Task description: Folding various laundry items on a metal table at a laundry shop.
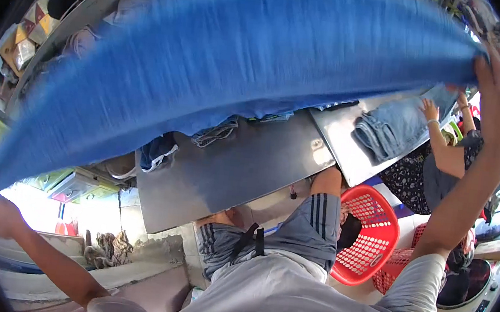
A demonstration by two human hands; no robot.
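Note:
A wide blue cloth (242, 53) is spread in the air across the upper part of the view, smeared by motion. At the far left, my left hand (1, 210) is closed on one end of it, with the arm stretched out. On the far right, my right hand (493, 76) grips the opposite end, raised high. The cloth's middle bows upward and away from me over a grey metal table (230, 172). Whether it is a sheet or a garment, I cannot tell. It hides much of the table's far side.
Dark folded clothes (159, 150) lie on the table. At the right, a co-worker's hand (429, 110) rests by folded blue jeans (381, 132) on a second metal table (340, 128). A red plastic basket (368, 242) stands beside my legs, near what looks like a washing machine (477, 292).

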